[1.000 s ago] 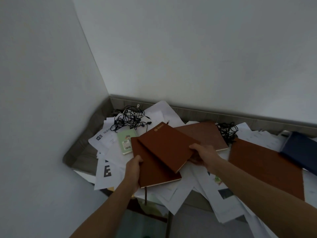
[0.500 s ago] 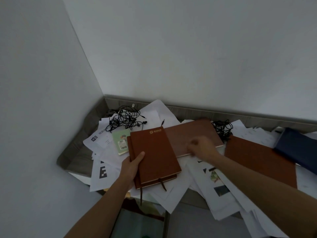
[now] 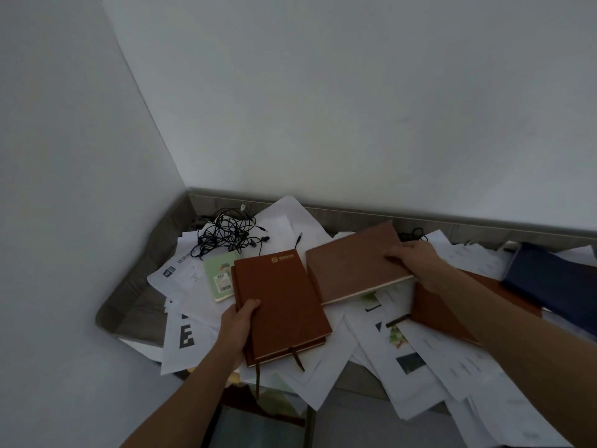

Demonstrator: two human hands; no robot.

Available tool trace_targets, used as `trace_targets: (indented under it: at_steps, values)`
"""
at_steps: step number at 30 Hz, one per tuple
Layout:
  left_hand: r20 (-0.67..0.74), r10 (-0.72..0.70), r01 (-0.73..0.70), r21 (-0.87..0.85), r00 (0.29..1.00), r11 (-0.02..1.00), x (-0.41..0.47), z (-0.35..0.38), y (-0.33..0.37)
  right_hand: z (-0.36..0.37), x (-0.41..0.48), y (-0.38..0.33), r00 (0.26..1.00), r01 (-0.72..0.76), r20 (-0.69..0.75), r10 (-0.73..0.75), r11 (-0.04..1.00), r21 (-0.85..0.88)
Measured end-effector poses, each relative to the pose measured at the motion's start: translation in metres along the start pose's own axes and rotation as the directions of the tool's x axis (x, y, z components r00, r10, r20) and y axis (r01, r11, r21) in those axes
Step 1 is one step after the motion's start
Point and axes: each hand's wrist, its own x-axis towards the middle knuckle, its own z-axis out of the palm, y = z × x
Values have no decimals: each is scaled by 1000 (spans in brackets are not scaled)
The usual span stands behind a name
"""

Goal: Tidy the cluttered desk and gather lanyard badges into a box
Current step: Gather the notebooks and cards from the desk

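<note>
1. My left hand (image 3: 239, 324) was closed on the near-left edge of two stacked brown notebooks (image 3: 281, 305), thumb on the top cover, fingers underneath.
2. The stack lay over loose white papers (image 3: 323, 370) at the near left of the desk (image 3: 139, 305), two ribbon markers hanging off its near edge.
3. My right hand (image 3: 416, 257) gripped the right edge of a third brown notebook (image 3: 352, 263), just to the right of the stack and tilted, its pale page edge showing on the near side.
4. Under my right forearm lay another brown notebook (image 3: 433, 312), and a dark blue book (image 3: 555, 282) sat at the far right.
5. A tangle of black earphone cords (image 3: 226, 234) lay in the far-left corner against the desk's raised rim.
6. A green card (image 3: 219, 276) with a printed label sat just left of the stack, partly tucked under it; I could not tell whether it was a lanyard badge.
7. I could not make out a box anywhere.
</note>
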Motion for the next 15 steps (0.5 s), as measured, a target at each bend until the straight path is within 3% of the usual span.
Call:
trace_targets:
  at_steps: [4,7,10,15]
  values:
    - [-19,24,-24,-11,1000,1000,0,2,-2,15,-27,-19,951,-40,292,-102,895,444]
    - [-25,51,-51,-8,998,999,-1,2,-5,33,-43,-22,914,-66,374,-156,853,517]
    - [-26,51,-52,-18,998,998,-3,2,-5,58,-59,-20,954,-3,277,-110,926,377]
    - [-12,47,-48,-59,999,997,-8,2,-4,50,-58,-50,978,187,-9,-207,866,464]
